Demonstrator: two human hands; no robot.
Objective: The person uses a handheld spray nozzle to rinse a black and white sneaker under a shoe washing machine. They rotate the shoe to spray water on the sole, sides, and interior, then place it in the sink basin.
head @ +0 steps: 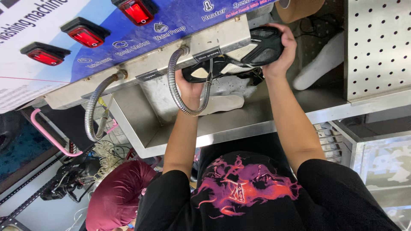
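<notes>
Black-and-cream shoe [239, 57] held upper centre of frame, sole up, over steel trough [239, 124]. Right hand [282, 49] fingers curled around toe end; left hand [189, 87] gripping heel from below, fingers hidden. Two flexible metal hoses [173, 85] hanging at centre left

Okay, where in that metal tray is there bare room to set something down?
The metal tray is bare along its front edge, between the hose loop and the right arm. At the back it is crowded: both hands, left hand and right hand, hold a black shoe above a white shoe.
</notes>
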